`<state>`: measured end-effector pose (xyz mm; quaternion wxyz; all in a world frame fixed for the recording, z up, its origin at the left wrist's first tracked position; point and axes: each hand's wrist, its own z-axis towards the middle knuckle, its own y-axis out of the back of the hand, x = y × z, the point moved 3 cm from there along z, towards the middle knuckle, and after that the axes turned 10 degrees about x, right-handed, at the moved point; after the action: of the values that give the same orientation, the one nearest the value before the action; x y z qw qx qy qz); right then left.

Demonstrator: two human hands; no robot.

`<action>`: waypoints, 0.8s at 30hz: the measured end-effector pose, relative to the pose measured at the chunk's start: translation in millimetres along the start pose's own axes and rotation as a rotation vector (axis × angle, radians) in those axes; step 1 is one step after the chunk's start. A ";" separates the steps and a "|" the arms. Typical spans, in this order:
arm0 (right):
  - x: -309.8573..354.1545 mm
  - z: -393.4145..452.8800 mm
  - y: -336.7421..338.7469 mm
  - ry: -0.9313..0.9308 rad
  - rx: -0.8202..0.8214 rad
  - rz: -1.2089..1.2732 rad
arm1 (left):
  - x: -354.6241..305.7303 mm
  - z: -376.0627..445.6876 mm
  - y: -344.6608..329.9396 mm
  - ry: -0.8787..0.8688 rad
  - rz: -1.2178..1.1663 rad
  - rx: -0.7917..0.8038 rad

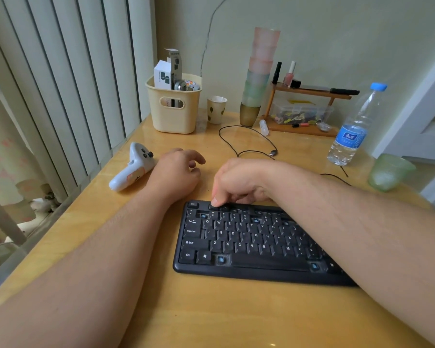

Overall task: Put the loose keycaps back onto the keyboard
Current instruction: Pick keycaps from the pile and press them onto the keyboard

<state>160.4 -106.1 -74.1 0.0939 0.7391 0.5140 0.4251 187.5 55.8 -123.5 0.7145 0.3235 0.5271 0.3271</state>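
A: Quick, the hands. What do you have?

B: I see my right hand (239,183) curled over the keyboard's (249,244) top row, one fingertip (215,202) pushing down on a keycap (217,206) just right of Esc (193,204). Whether it pinches the cap or only presses it, I cannot tell; the fingers hide it. My left hand (176,172) rests on the table (211,310) beyond the keyboard's left corner, fingers loosely curled. What's under it, if anything, is hidden.

A: Risks?

B: My guess: the cap goes on crooked. If it isn't square over its stem, pressing could jam it or pop it off toward the cable (246,141). Also my right forearm lies across the keyboard's right end, so I could nudge the board or lean on other keys. And I can't see any loose caps lying about, so I may lose track of them.

A: Keyboard's look?

B: Black, wired, lying near the table's front edge, angled a little. Several caps are missing: blue stems show at an open socket (203,216) in the number row, another (255,220) further right, one (221,259) left of the spacebar, one (314,266) right of it. So plenty is left to do, I'd say.

A: Around it?

B: White controller (132,169) beside my left hand, water bottle (354,129) far right.
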 end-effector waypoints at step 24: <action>-70.0 -9.1 37.2 0.319 -0.520 -0.610 | -42.1 -6.0 -5.8 -0.183 -0.010 0.106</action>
<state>171.4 -184.4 -84.2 0.3175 0.4301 0.5928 0.6023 172.7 19.1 -106.7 0.7432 0.3868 0.4776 0.2645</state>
